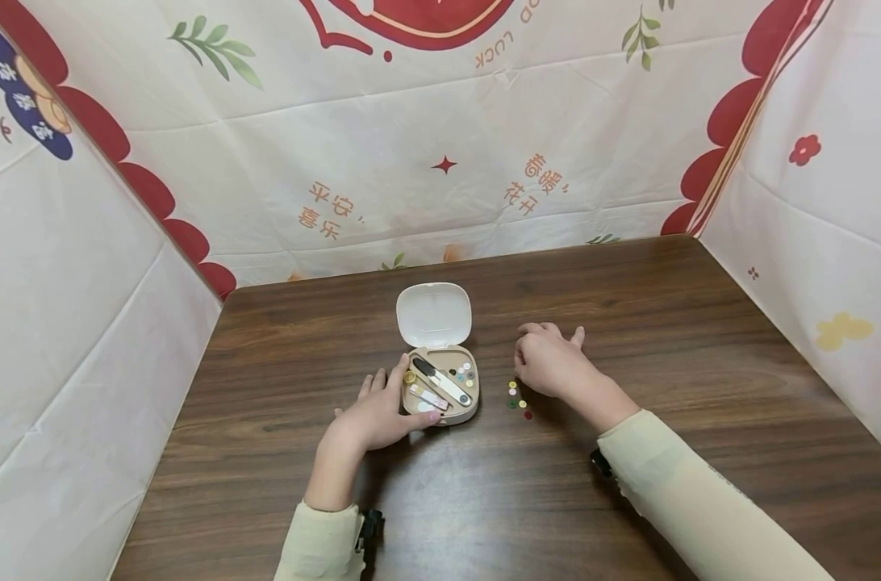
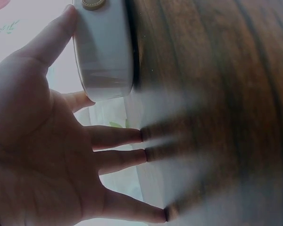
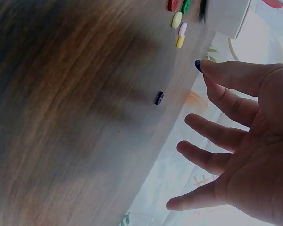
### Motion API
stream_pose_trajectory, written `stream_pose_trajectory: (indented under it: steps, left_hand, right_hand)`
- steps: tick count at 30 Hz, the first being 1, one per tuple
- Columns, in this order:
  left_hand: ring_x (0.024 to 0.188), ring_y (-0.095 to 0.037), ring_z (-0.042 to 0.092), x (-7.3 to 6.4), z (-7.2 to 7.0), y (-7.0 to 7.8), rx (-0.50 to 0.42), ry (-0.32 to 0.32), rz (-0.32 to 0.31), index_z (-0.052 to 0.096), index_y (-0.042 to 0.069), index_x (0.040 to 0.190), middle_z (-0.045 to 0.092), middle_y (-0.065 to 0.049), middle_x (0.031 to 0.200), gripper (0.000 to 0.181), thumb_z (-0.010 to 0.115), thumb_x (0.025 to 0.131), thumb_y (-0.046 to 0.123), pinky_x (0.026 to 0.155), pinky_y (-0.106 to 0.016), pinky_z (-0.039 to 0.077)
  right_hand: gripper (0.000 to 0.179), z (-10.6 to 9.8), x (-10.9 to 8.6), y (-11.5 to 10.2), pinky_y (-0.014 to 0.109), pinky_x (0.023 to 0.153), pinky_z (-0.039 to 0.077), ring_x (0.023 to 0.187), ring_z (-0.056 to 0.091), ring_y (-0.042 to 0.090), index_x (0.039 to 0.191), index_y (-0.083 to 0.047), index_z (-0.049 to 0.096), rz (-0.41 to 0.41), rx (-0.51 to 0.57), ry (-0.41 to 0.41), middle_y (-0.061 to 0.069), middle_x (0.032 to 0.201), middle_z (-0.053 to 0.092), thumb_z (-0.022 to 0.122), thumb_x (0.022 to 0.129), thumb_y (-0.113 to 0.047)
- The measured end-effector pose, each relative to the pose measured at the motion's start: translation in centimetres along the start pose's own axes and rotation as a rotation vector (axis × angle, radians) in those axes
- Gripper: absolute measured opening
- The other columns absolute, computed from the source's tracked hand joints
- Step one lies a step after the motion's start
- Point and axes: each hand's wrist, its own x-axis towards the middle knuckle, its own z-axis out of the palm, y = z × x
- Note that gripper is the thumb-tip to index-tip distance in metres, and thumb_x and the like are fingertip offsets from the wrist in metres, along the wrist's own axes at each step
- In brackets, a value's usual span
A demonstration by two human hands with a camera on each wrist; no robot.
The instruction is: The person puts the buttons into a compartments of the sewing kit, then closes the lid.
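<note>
On the wooden bench [image 1: 266, 452], the open case [image 1: 461, 419] lies between the hands, long axis running away from the person, lid [image 1: 433, 315] at the far end. The left hand [image 1: 373, 413] is nearer, fingers spread, thumb and forefinger touching its edge. The right hand [image 1: 553, 363], off to the case's right, pinches a dark blue button [image 3: 198, 65]. Inside, a slim tool [image 1: 451, 389] lies diagonally beside small buttons [image 1: 469, 383]; loose buttons [image 1: 523, 404] sit between case and right hand.
</note>
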Motion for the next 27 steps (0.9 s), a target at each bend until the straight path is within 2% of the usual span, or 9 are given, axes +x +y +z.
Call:
stream_pose_trajectory:
  steps: [7,11,14,19,27]
  left_hand:
    - [0.168,-0.042,0.009,0.4,0.2,-0.3,0.000,-0.016,-0.011,0.003,0.042,0.172,0.015,-0.020,0.179,0.119,0.068,0.082,0.085,0.109,-0.094,0.013]
    - [0.167,-0.043,0.011,-0.1,-0.3,0.3,0.007,-0.020,-0.010,0.004,0.039,0.172,0.017,-0.022,0.178,0.117,0.069,0.085,0.081,0.109,-0.094,0.014]
    - [0.167,-0.044,0.013,-0.5,-0.5,0.6,0.006,-0.019,-0.006,0.004,0.040,0.172,0.018,-0.023,0.178,0.116,0.067,0.085,0.083,0.109,-0.095,0.013]
    - [0.167,-0.043,0.012,-0.1,-0.1,0.1,-0.001,-0.010,-0.005,0.004,0.042,0.172,0.018,-0.022,0.178,0.118,0.067,0.082,0.086,0.107,-0.096,0.013]
    - [0.166,-0.046,0.015,-0.3,-0.3,0.4,0.007,-0.002,0.009,0.005,0.039,0.172,0.021,-0.024,0.177,0.119,0.064,0.082,0.088,0.105,-0.097,0.013]
  right_hand:
    - [0.026,-0.1,0.3,-0.4,0.092,0.113,0.011,0.152,0.041,0.051,0.076,-0.017,0.074,-0.003,0.035,0.019,0.018,0.160,0.053,0.060,0.098,-0.011]
    - [0.026,-0.2,0.5,-0.9,0.092,0.114,0.010,0.152,0.041,0.050,0.073,-0.019,0.072,-0.005,0.046,0.022,0.017,0.160,0.054,0.063,0.097,-0.012]
    - [0.027,-0.3,0.8,-1.4,0.092,0.114,0.009,0.152,0.041,0.049,0.072,-0.020,0.070,-0.008,0.063,0.026,0.016,0.160,0.054,0.064,0.097,-0.013]
    - [0.024,-0.7,1.2,-2.5,0.091,0.115,0.009,0.152,0.042,0.050,0.073,-0.021,0.070,-0.003,0.098,0.038,0.015,0.160,0.054,0.066,0.095,-0.012]
    - [0.017,-0.4,1.7,-4.1,0.090,0.115,0.012,0.152,0.041,0.051,0.076,-0.020,0.071,0.028,0.177,0.028,0.014,0.161,0.053,0.069,0.092,-0.014]
